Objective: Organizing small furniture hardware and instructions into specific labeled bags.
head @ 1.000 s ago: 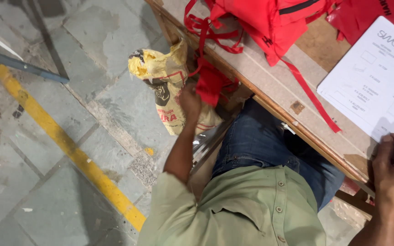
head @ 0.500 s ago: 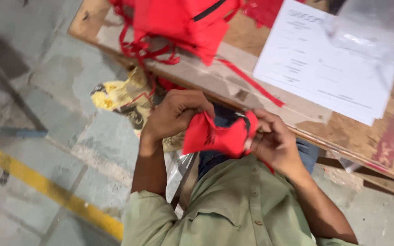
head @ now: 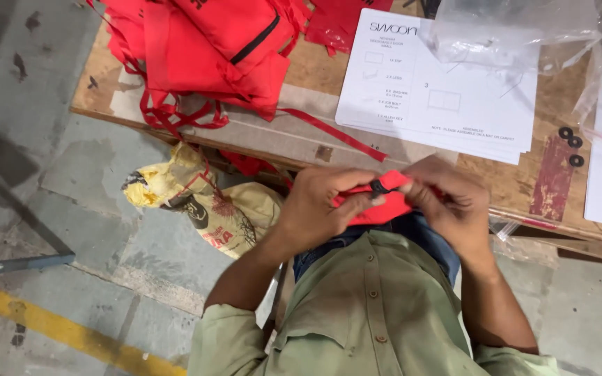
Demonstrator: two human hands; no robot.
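Since half a second ago both hands have lifted the small folded red fabric piece (head: 377, 207) closer to the desk edge; view shifted too. Left hand (head: 318, 209) closed on its left end, right hand (head: 447, 202) closed on its right end, a small black ring-like part (head: 379, 186) pinched between the fingertips. The piece sits above the lap, just below the worn wooden desk (head: 315, 143). On the desk: heap of red strapped bags (head: 210, 49), white printed sheets (head: 440, 90), clear plastic bag (head: 496, 31), three black washers (head: 571, 145). Yellow printed sack (head: 203, 205) on the floor, left of the knees.
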